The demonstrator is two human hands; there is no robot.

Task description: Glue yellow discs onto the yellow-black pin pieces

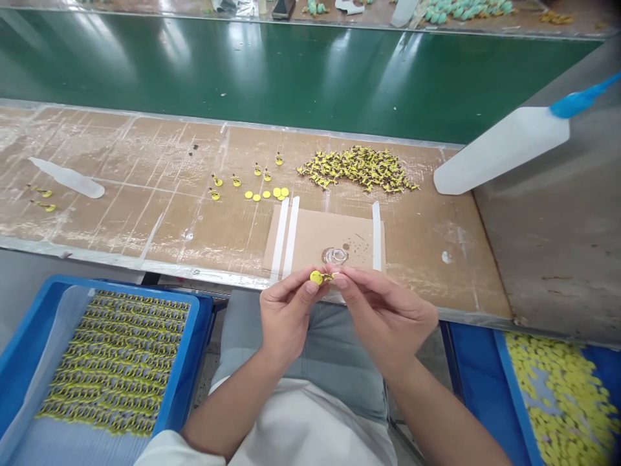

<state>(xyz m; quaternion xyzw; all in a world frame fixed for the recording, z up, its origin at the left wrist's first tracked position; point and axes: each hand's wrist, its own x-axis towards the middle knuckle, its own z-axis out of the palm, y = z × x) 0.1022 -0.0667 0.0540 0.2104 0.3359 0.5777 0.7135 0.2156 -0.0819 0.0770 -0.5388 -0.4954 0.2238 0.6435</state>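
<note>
My left hand (291,310) pinches a round yellow base (315,277) between thumb and fingertips, just over the bench's front edge. Against it, my right hand (383,310) holds a small yellow and dark figurine (329,276) in a pinch; the fingers partly hide it. Beyond my hands lies a taped cardboard sheet (320,226) with a ring-shaped smear of glue-like stuff (336,255). Several loose yellow discs (266,194) rest behind the sheet's left corner. Near them stand several figurines on yellow bases (236,180). A heap of loose figurines (356,168) lies further back.
A white bottle with a blue nozzle (504,152) leans against the metal wall (557,233) at right. Lower left, a blue tray (191,336) holds rows of based figurines. Lower right, a blue bin (517,395) holds many yellow discs. A green belt (291,77) runs behind the bench.
</note>
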